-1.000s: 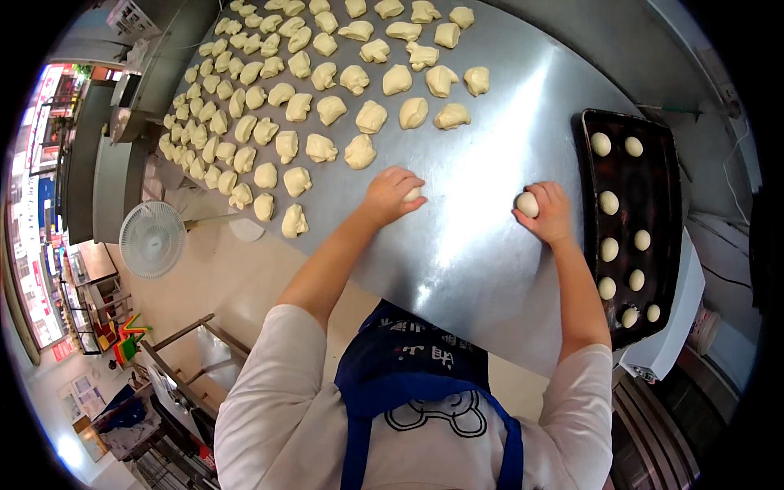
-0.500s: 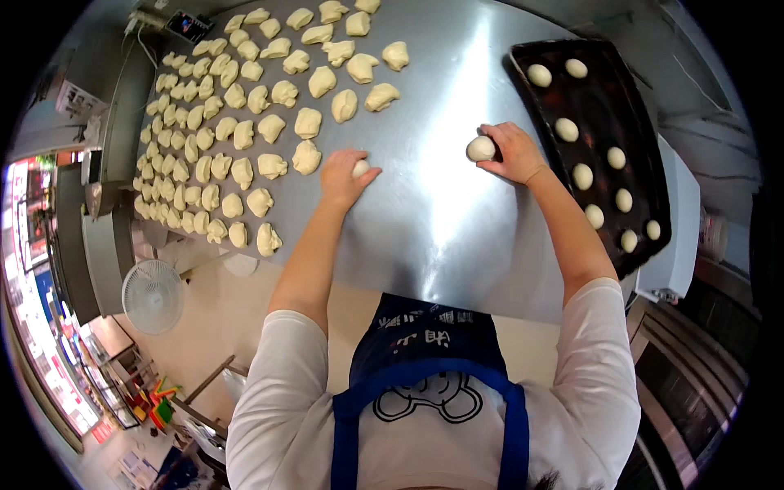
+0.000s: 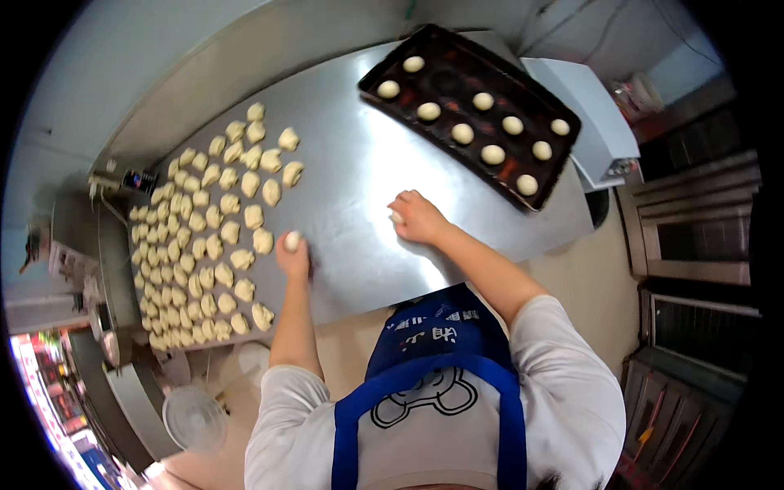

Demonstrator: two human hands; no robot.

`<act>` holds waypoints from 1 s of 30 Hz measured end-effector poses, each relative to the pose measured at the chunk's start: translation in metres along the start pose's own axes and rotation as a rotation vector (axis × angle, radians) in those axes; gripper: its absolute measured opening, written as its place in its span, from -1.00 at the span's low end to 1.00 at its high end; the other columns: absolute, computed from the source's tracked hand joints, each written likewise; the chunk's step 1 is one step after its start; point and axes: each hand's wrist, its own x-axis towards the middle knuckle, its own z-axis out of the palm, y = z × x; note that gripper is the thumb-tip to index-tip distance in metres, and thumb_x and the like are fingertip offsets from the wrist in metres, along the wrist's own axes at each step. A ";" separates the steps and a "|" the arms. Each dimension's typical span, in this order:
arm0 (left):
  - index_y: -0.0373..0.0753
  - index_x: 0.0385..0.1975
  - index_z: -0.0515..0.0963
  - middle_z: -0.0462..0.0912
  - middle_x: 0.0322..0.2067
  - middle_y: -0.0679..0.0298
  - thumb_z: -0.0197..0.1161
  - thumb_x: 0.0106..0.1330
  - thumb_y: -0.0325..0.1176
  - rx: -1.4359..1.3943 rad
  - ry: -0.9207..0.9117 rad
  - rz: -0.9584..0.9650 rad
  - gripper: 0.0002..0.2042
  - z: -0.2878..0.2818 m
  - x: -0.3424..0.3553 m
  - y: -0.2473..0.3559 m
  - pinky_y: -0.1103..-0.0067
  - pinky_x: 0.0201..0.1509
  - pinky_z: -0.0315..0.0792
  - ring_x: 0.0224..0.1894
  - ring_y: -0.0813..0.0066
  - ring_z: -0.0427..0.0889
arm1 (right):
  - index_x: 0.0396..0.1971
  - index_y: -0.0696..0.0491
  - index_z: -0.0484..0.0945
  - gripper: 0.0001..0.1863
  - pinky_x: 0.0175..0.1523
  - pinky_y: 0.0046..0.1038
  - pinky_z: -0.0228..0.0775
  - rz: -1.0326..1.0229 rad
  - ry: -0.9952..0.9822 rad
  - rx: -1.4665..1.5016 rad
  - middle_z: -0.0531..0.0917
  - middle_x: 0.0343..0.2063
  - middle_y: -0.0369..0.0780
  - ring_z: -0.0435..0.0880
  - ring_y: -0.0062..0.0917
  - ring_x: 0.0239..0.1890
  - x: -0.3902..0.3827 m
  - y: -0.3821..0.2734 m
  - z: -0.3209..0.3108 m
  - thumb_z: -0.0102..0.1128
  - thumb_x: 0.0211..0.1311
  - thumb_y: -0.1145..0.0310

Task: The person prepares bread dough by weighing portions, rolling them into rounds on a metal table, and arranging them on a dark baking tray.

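My left hand [image 3: 292, 261] is closed on a smooth pale dough ball [image 3: 292, 241], beside many rough, cut dough pieces [image 3: 230, 204] spread over the left part of the steel table [image 3: 343, 294]. To its right, my right hand [image 3: 420, 216] is cupped low over the table around a second dough ball [image 3: 397, 217], mostly hidden by the fingers. Beyond that hand, a dark baking tray [image 3: 367, 91] lies at an angle on the table, holding several round, smooth dough balls [image 3: 462, 134] spaced apart.
A pale box-shaped appliance [image 3: 596, 114] adjoins the tray at the table's right. A small dark device [image 3: 140, 181] with cables sits at the left by the wall. A white fan [image 3: 194, 419] stands below the table's left end. A metal-framed door [image 3: 686, 327] is at the right.
The view has swung right, so the tray now sits higher and more central. My left hand has turned, showing more of its ball; my right hand now covers most of its ball.
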 end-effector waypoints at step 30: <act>-0.32 0.30 0.44 0.61 0.12 0.21 0.08 0.37 -0.48 -0.561 -0.726 -0.523 -0.54 0.390 -0.036 0.410 0.45 0.25 0.45 0.14 0.40 0.59 | 0.09 0.01 0.60 -0.40 0.14 -0.16 0.49 0.403 0.641 -0.245 0.59 0.01 -0.15 0.54 -0.13 0.08 -0.013 0.368 -0.307 0.58 -0.01 0.22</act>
